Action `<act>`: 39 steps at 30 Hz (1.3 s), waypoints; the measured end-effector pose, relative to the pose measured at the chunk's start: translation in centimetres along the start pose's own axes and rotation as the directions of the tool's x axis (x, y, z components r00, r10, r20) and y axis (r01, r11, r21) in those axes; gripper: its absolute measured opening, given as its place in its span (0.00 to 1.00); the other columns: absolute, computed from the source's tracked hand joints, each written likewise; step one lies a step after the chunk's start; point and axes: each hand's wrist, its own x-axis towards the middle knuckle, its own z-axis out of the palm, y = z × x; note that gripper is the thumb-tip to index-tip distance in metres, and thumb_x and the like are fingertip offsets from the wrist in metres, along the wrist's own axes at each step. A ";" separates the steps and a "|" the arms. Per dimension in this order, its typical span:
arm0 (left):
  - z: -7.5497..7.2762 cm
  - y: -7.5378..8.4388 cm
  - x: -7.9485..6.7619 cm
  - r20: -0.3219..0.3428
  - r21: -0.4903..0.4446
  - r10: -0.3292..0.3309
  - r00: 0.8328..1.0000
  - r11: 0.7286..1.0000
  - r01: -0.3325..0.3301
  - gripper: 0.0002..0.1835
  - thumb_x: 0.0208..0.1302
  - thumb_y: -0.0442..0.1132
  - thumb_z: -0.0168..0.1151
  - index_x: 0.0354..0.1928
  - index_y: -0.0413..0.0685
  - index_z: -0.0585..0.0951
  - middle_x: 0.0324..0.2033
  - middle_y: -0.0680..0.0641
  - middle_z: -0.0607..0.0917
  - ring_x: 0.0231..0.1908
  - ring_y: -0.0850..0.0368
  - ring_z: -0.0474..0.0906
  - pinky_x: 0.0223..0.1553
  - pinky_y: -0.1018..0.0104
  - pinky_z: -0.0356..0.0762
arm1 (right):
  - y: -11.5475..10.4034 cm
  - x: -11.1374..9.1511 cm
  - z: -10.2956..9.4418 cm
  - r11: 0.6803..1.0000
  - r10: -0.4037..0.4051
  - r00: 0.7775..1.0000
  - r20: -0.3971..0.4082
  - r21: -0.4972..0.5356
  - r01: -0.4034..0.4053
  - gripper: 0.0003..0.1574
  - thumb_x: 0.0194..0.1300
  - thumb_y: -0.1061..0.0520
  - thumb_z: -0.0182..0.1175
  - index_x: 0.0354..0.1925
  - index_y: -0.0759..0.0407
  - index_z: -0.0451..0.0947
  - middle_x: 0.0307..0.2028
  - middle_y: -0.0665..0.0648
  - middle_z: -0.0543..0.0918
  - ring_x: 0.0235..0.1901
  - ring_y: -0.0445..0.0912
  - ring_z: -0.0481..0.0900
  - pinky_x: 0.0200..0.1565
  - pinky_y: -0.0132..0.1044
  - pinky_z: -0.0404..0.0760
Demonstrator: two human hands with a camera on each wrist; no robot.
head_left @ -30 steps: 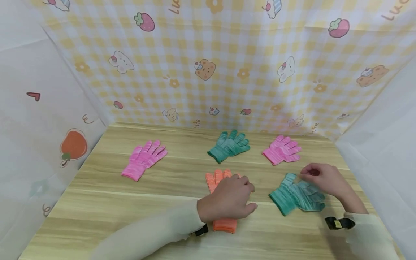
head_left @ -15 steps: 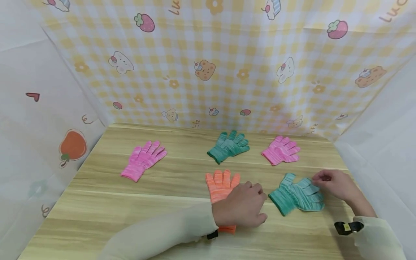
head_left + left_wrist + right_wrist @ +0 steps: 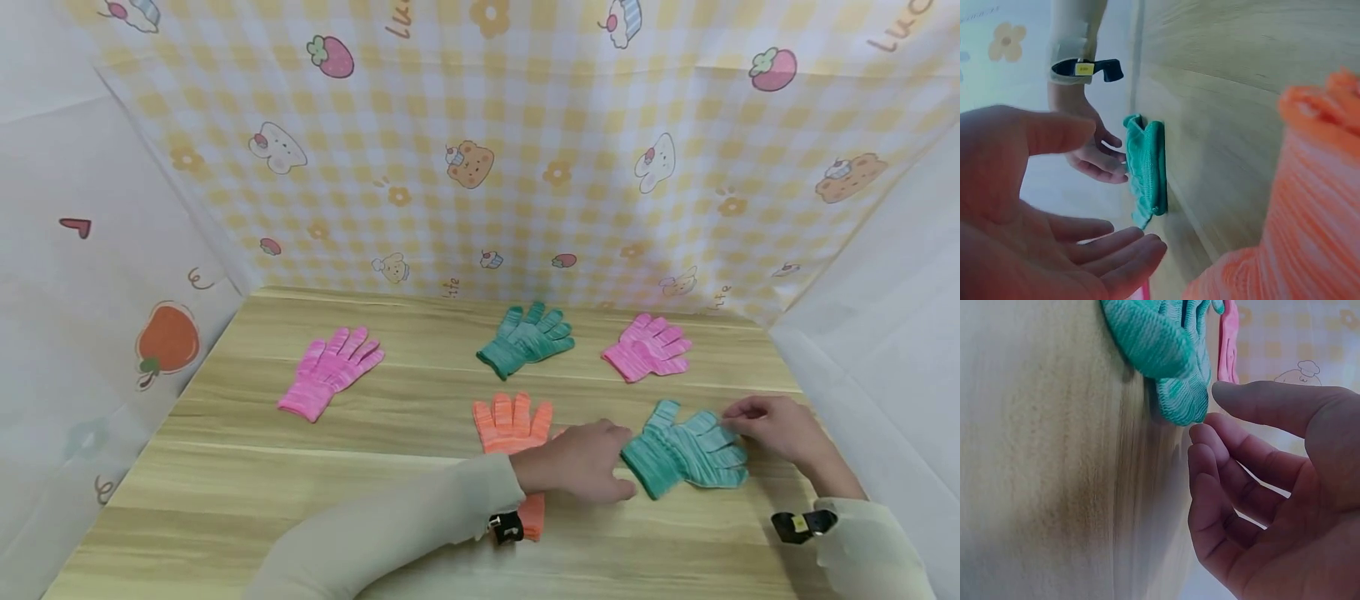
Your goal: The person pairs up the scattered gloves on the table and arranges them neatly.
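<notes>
A green glove [image 3: 686, 450] lies flat at the front right, its cuff toward the left and its fingers toward the right. My left hand [image 3: 581, 462] reaches to that cuff; in the left wrist view its thumb and fingers are spread apart with nothing between them. At the glove's finger end is my right hand [image 3: 772, 425]. The right wrist view has its loosely bent fingers [image 3: 1204, 459] right by a green glove fingertip [image 3: 1185, 403], the thumb apart from them. An orange glove [image 3: 513, 425] lies partly hidden under my left forearm.
Along the back of the wooden table [image 3: 360, 500] lie another green glove [image 3: 528, 337] and a pink glove [image 3: 648, 348]. A second pink glove [image 3: 330, 371] is at the left. A yellow checked cloth [image 3: 420, 150] hangs behind, with white side walls.
My left hand has moved right, from over the orange glove to the green glove's cuff. My right hand shifted right along the green glove's fingers, then stayed nearly still.
</notes>
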 end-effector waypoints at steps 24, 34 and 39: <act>0.9 0.1 4.1 -0.017 -0.147 -0.226 0.974 0.964 0.221 0.35 0.78 0.42 0.69 0.11 0.50 0.64 0.08 0.57 0.56 0.10 0.66 0.52 0.14 0.73 0.52 | 0.9 0.0 0.0 1.000 0.017 0.996 0.089 -0.002 -0.017 0.20 0.76 0.53 0.70 0.50 0.72 0.88 0.42 0.61 0.89 0.41 0.49 0.80 0.40 0.43 0.79; 1.4 -0.2 5.0 -0.014 -0.024 -0.191 0.982 0.981 0.190 0.28 0.78 0.37 0.66 0.17 0.51 0.66 0.14 0.55 0.58 0.14 0.62 0.54 0.17 0.72 0.55 | 0.5 0.0 0.4 1.000 -0.019 0.998 0.060 -0.018 0.020 0.14 0.75 0.57 0.70 0.47 0.70 0.88 0.39 0.59 0.89 0.39 0.48 0.79 0.40 0.45 0.78; 1.2 0.5 4.6 -0.003 0.015 -0.237 0.971 0.971 0.237 0.22 0.79 0.38 0.66 0.21 0.50 0.75 0.16 0.53 0.65 0.15 0.60 0.61 0.17 0.71 0.60 | 0.0 0.1 0.4 0.999 -0.041 0.998 0.042 -0.026 0.042 0.11 0.75 0.58 0.70 0.45 0.67 0.89 0.40 0.58 0.89 0.40 0.49 0.80 0.41 0.45 0.78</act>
